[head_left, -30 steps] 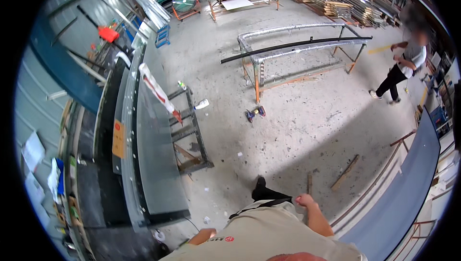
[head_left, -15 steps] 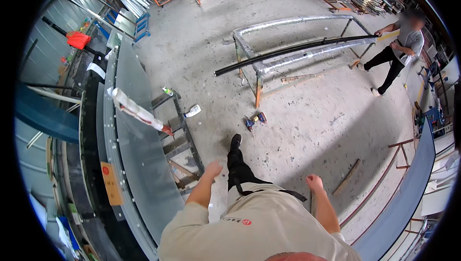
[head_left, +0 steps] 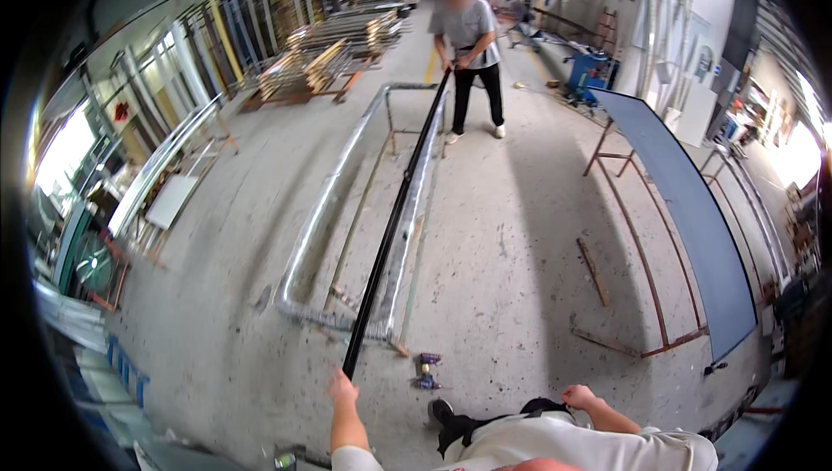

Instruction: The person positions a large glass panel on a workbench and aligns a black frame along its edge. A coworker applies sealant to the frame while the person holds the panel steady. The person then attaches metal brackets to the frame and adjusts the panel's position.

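Left hand (head_left: 343,388) at near end of black bar (head_left: 383,253), grip unclear, right hand (head_left: 579,396) apart by waist, closure unclear; bar, over foil-wrapped frame (head_left: 331,181), could slip if co-worker (head_left: 476,27) tugs far end.

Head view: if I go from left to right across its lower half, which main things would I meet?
Green fan → left hand → black bar → cordless tool → right hand → grey-blue panel
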`<act>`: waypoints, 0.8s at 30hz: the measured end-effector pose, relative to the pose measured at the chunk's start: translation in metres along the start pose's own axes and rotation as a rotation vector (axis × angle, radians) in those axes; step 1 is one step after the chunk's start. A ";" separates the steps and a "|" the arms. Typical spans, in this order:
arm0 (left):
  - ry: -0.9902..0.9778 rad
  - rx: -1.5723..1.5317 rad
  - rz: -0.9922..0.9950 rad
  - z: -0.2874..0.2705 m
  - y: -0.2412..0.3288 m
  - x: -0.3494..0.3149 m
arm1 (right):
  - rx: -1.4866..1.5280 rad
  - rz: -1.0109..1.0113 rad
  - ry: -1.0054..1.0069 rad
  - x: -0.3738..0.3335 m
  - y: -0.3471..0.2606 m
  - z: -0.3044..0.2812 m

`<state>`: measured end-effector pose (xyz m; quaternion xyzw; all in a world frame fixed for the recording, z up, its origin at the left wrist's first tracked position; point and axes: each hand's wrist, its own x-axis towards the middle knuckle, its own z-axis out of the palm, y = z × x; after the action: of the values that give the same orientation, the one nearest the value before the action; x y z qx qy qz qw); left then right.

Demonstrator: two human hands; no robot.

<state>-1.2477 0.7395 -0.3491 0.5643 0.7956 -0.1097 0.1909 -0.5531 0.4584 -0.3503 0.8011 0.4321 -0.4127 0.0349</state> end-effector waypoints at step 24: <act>-0.372 -0.652 0.426 0.098 0.256 -0.192 | 0.157 -0.286 -0.135 -0.067 -0.007 0.074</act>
<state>-0.9341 0.6232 -0.3450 0.5967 0.6063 0.0895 0.5180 -0.6242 0.3879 -0.3504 0.7021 0.5049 -0.4988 -0.0579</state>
